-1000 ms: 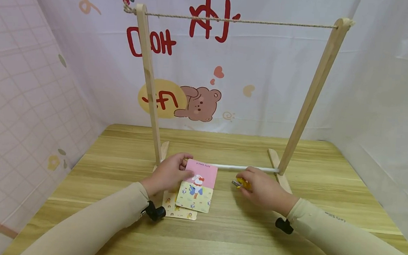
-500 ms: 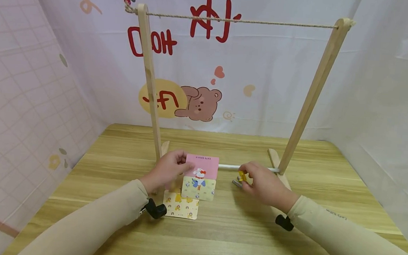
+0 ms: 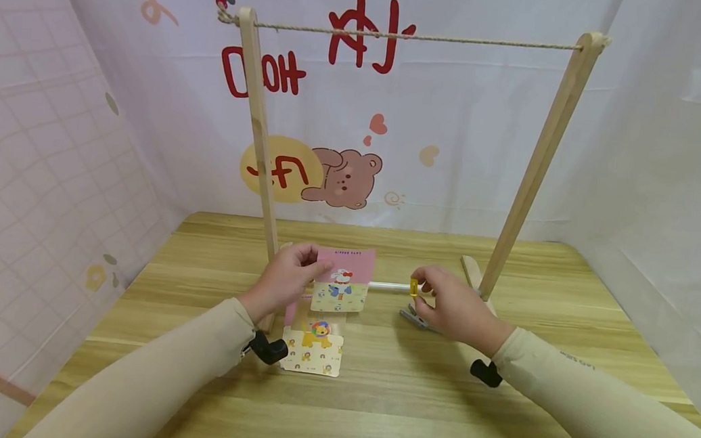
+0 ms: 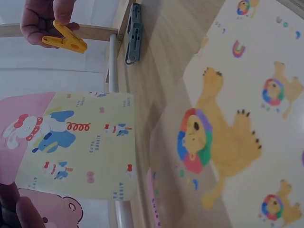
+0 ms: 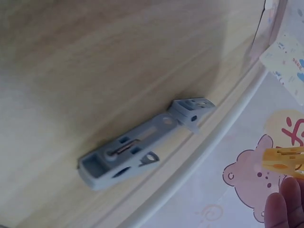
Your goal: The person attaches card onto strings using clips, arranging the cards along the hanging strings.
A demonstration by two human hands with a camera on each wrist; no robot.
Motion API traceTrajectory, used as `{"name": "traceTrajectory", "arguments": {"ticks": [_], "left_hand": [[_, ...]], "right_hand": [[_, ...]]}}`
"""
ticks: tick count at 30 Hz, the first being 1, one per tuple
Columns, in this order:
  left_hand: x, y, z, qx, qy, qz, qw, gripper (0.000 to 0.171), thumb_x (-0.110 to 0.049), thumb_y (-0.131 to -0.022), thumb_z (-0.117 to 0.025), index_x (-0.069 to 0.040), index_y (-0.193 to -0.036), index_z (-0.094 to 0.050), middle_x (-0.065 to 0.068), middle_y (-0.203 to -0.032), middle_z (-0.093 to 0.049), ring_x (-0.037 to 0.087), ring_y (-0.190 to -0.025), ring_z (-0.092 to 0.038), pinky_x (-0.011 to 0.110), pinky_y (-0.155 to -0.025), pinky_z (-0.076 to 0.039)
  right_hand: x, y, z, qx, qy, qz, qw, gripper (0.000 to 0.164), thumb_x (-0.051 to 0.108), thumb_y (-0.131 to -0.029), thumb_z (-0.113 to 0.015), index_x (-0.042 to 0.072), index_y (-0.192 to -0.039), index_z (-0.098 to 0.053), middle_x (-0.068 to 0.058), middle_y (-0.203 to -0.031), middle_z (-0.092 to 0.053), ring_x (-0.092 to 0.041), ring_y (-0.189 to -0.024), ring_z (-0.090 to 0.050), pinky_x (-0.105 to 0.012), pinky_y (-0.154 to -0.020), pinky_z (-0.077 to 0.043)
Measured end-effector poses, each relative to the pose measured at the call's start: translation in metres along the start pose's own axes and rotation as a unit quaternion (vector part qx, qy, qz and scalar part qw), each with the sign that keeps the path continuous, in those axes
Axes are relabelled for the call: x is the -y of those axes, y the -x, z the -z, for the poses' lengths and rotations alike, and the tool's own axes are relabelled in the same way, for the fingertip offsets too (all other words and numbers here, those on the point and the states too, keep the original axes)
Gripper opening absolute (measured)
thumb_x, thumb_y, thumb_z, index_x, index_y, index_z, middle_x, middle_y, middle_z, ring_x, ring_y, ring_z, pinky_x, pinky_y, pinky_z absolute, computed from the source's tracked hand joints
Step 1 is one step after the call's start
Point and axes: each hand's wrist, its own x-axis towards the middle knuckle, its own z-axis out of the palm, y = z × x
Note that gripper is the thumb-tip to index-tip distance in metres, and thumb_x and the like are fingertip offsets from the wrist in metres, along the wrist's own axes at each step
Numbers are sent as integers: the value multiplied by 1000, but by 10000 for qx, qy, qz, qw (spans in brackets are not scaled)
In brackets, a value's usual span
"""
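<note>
One card [image 3: 345, 294] pinched by left fingers [image 3: 320, 268], clip [image 3: 414, 288] by right fingers [image 3: 434, 278]

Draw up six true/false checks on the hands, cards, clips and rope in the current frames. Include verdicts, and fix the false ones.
1. The left hand holds the rabbit card. True.
2. The right hand pinches a gray clip. False: it pinches the yellow clip; the gray clips lie on the table.
3. The lion card lies on the table. True.
4. The rope runs between two wooden posts. True.
5. A card hangs from the rope. False: no card hangs there.
6. The yellow clip is fastened to the rabbit card. False: the two are apart, with a gap between them.
</note>
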Motion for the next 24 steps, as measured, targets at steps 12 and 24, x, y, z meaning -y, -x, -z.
{"name": "traceTrajectory", "arguments": {"ticks": [12,24], "left_hand": [[-14,-6,5,-371,139,-157,9991,18,-29,-103,-70,-12,-102,-70,5,-93,-66,23,-86,-56,31,-76,-50],[-27,-13,11,-631,233,-262,9974,20,-32,-103,-70,-12,-106,-71,5,-97,-63,22,-87,-55,26,-71,-46]], "right_hand": [[9,-14,7,-190,-189,-204,9994,24,3,-92,-72,2,-115,-64,-10,-105,-69,-24,-93,-69,-40,-81,-59],[20,-29,15,-601,-279,-12,9978,26,5,-93,-72,1,-117,-64,-12,-105,-70,-22,-90,-68,-41,-80,-60]]}}
